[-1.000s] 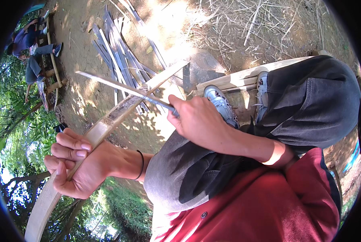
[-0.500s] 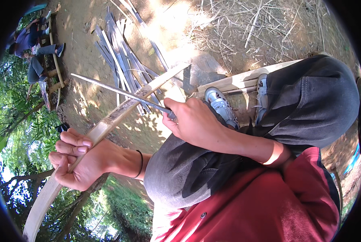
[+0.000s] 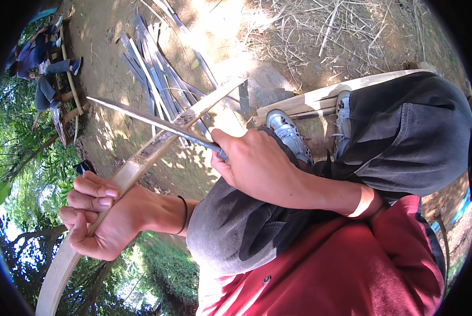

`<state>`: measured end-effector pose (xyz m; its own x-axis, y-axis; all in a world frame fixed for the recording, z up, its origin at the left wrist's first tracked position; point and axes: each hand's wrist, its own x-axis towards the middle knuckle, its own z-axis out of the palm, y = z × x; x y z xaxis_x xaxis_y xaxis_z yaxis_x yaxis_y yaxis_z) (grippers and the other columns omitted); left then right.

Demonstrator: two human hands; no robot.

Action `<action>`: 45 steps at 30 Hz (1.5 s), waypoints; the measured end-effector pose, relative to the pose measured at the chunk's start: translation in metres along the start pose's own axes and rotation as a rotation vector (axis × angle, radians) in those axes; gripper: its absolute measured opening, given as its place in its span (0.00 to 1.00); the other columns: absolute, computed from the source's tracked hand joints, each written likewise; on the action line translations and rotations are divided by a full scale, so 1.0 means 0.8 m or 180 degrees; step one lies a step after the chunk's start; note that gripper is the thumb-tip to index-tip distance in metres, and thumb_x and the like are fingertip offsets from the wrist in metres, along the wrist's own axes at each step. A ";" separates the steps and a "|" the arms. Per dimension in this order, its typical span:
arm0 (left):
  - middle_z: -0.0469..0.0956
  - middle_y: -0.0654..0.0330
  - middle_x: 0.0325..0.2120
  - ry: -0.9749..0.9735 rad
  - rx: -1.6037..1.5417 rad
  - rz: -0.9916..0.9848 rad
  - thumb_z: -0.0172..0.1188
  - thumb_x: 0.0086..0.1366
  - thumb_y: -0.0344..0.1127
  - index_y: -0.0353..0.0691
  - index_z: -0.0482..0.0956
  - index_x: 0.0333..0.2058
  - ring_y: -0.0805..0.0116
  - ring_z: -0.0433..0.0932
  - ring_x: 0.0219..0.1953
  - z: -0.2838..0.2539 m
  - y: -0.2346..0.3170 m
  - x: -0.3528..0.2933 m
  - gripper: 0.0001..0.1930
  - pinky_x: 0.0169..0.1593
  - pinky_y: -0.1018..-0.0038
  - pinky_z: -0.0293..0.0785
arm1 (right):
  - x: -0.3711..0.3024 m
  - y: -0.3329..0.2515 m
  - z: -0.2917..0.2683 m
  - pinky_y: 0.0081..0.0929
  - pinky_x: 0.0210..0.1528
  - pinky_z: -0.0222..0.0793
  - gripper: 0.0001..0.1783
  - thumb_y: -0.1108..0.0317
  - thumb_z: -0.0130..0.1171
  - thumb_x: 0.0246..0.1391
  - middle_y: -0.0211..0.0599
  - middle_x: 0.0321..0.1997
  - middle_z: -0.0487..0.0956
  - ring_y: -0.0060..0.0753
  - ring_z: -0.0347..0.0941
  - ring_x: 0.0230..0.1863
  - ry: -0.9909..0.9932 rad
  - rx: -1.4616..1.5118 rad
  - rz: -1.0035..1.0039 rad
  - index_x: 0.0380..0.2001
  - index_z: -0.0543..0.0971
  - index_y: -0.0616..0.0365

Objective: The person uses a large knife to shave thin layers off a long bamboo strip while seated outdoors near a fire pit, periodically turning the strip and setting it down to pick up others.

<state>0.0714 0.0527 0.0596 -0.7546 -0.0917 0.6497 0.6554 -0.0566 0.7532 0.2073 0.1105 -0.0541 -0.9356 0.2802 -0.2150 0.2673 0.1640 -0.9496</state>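
My left hand (image 3: pixel 101 216), with a black band at its wrist, is closed around a long pale wooden or bamboo strip (image 3: pixel 135 164). The strip runs from the lower left up towards the middle and has dark patches midway. In my right hand (image 3: pixel 257 160) is a knife (image 3: pixel 151 121) with a long, narrow, pointed blade; its handle is mostly hidden by my fingers. The blade crosses over the strip at the dark patch, its tip pointing up and left. Whether the edge touches the strip, I cannot tell.
Dark and pale strips (image 3: pixel 159 68) lie piled on the dirt ground. A flat stone (image 3: pixel 270 87) rests by the strip's far end. Pale planks (image 3: pixel 312 100) lie by my shoes (image 3: pixel 288 134). Shavings (image 3: pixel 299 37) cover the upper right. People (image 3: pixel 46 73) sit on a bench at the upper left.
The knife tip has shifted slightly left and more of the blade's flat side shows. My left hand and the near part of the strip sit slightly lower.
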 end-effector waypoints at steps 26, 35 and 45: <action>0.45 0.66 0.08 -0.0053 -0.0008 -0.0012 0.45 0.48 0.34 0.51 0.47 0.12 0.73 0.46 0.09 -0.016 0.002 0.007 0.15 0.17 0.76 0.44 | 0.025 0.063 0.030 0.44 0.26 0.72 0.11 0.68 0.58 0.53 0.52 0.16 0.75 0.57 0.74 0.20 0.0374 -0.0252 0.0198 0.31 0.75 0.68; 0.43 0.67 0.08 0.0103 0.0182 0.0072 0.45 0.48 0.35 0.52 0.48 0.12 0.74 0.46 0.09 -0.009 -0.003 0.007 0.15 0.18 0.77 0.44 | 0.020 0.058 0.033 0.45 0.25 0.71 0.12 0.68 0.57 0.53 0.53 0.14 0.74 0.58 0.74 0.18 0.0148 -0.0061 0.0456 0.34 0.76 0.69; 0.43 0.67 0.09 0.0164 0.0227 -0.0031 0.44 0.49 0.36 0.51 0.47 0.13 0.74 0.46 0.09 -0.009 -0.004 0.009 0.15 0.19 0.76 0.44 | 0.027 0.092 0.047 0.46 0.28 0.71 0.11 0.69 0.56 0.53 0.56 0.16 0.75 0.59 0.75 0.22 0.0396 -0.0170 0.0444 0.31 0.76 0.70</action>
<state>0.0643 0.0454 0.0612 -0.7571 -0.1426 0.6375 0.6426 0.0131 0.7661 0.1983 0.0930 -0.1373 -0.8538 0.4178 -0.3105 0.4072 0.1644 -0.8984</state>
